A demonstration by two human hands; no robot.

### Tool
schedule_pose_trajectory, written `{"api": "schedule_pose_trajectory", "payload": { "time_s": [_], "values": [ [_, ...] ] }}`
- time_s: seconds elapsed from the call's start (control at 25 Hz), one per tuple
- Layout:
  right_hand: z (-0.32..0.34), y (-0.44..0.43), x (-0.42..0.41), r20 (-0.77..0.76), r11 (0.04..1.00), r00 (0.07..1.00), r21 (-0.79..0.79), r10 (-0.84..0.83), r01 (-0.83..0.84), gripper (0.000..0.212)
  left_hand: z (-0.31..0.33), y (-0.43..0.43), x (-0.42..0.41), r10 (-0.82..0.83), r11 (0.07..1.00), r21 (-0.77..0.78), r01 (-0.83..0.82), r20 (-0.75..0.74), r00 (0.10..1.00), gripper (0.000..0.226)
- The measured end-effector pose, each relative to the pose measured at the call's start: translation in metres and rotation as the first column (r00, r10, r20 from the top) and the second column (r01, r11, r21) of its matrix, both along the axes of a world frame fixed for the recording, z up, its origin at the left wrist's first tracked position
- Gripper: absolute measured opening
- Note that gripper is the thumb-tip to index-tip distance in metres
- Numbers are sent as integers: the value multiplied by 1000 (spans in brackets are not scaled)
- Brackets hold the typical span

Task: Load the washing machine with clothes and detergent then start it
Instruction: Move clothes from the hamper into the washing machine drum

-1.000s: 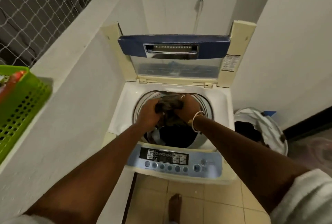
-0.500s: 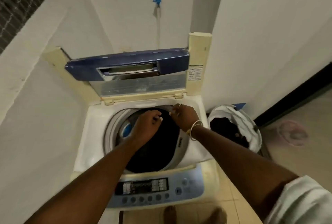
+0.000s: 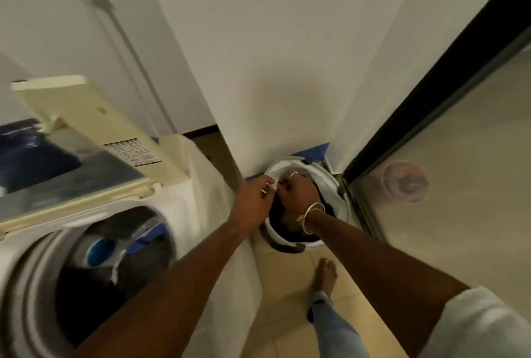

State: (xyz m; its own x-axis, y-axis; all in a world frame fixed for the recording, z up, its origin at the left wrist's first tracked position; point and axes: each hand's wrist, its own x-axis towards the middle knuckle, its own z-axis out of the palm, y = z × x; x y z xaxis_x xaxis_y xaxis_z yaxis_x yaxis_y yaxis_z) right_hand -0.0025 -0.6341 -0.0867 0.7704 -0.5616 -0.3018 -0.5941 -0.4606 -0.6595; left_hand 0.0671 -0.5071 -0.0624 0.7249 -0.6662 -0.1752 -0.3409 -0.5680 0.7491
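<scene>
Clothes (image 3: 280,211) loading underway | I am reaching left hand (image 3: 254,196) and right hand (image 3: 296,193) into basket (image 3: 290,242), fingers curling, cannot tell if gripping | next: lifting clothes into washer (image 3: 172,199)

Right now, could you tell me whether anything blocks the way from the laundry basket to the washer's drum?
Nothing visible does. The lid stands raised, the drum lies uncovered, and the left hand and right hand are at the laundry basket beside it.

White top-loading washing machine (image 3: 184,205) stands with lid (image 3: 94,162) raised, dark clothes (image 3: 86,306) lying in its drum (image 3: 34,268).
</scene>
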Motion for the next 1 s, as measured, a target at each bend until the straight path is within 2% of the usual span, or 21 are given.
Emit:
{"api": "schedule_pose_trajectory", "payload": {
  "time_s": [0.2,0.4,0.52,0.64,0.72,0.8,0.88,0.92,0.96,1.0],
  "values": [
    [-87,-97,3,-148,992,982,66,115,-107,28,-87,-68,7,139,978,175,-111,-158,978,21],
    [-202,-136,3,-338,970,918,196,206,-145,37,-186,-82,24,190,925,369,-94,-232,954,35],
    [-278,-142,3,-374,959,897,241,235,-151,44,-264,-91,31,168,893,450,-22,-287,943,44],
    [-355,-147,12,-413,945,861,253,298,-205,55,-351,-104,37,90,872,475,118,-392,916,51],
    [-403,-152,23,-457,925,805,152,377,-347,72,-407,-114,43,56,870,466,161,-419,906,59],
    [-446,-155,38,-479,886,782,-21,399,-464,89,-453,-121,50,17,859,481,174,-366,930,86],
    [-486,-159,53,-497,894,783,-31,373,-446,99,-489,-126,54,-14,846,509,159,-277,961,112],
    [-506,-159,59,-544,904,763,-18,350,-427,98,-507,-126,53,-13,856,498,137,-244,970,116],
    [-525,-159,68,-635,885,686,-7,356,-466,92,-522,-127,52,9,866,487,108,-232,973,114],
    [-534,-161,65,-721,874,566,115,400,-472,83,-534,-127,50,34,871,484,87,-236,971,106]
  ]
}}
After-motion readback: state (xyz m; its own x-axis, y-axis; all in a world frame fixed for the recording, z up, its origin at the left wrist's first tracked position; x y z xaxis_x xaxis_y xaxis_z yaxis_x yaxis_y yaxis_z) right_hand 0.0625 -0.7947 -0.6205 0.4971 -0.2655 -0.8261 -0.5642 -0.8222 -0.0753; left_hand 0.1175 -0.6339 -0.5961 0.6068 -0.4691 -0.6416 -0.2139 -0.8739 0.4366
